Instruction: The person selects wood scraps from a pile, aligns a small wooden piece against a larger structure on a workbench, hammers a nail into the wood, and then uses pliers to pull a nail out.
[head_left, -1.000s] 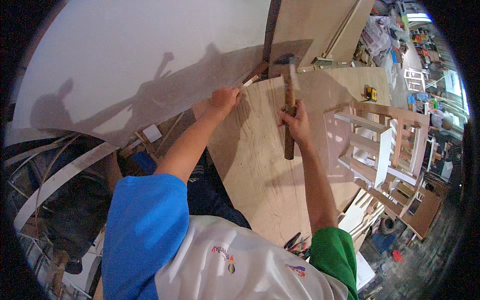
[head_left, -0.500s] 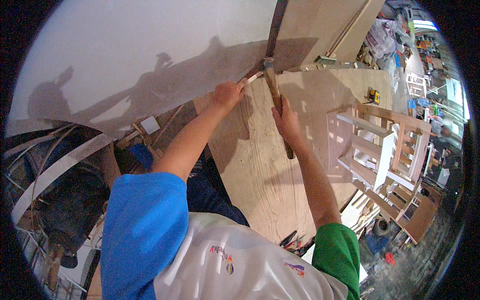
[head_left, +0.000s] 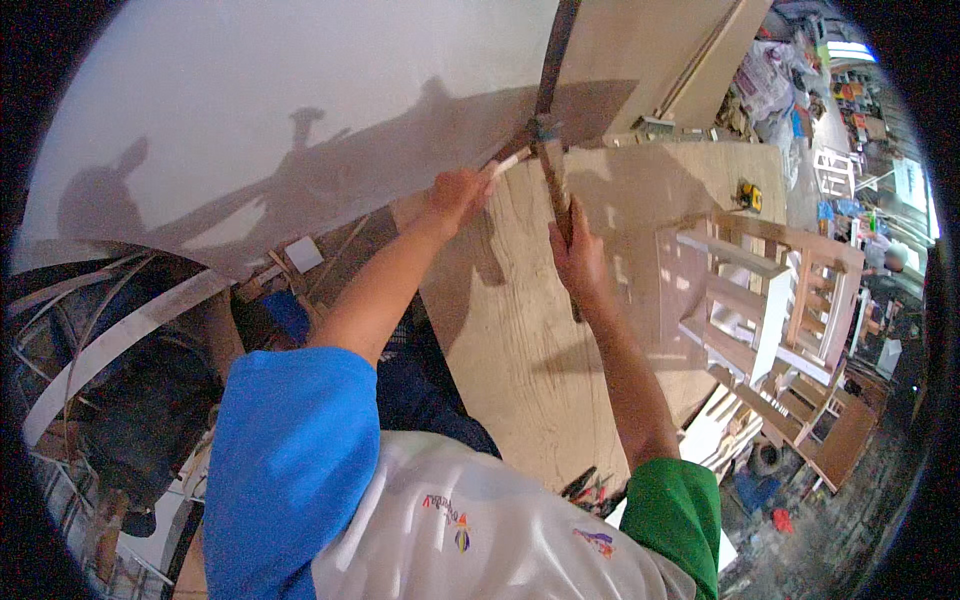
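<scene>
My right hand [head_left: 580, 262] is closed round the wooden handle of a hammer [head_left: 552, 175]. The hammer's dark head is raised near the far edge of a large plywood sheet [head_left: 540, 380], close to the tip of a thin pale wooden strip [head_left: 513, 161]. That strip is gripped in the closed fingers of my left hand [head_left: 462, 194], at the sheet's far left edge beside a big whitish panel [head_left: 330, 60]. Whether the hammer touches the strip cannot be made out.
A yellow tape measure [head_left: 749, 196] lies at the sheet's far right. White and wooden slatted frames [head_left: 765, 310] stand on the right. Pliers-like hand tools [head_left: 590, 490] lie near my body. Dark clutter and a curved pale strip [head_left: 120, 340] are on the left.
The hammer and my right hand have shifted slightly, the hand coming a little nearer to me. The hammer's shadow on the whitish panel has moved left. My left hand stays almost in place.
</scene>
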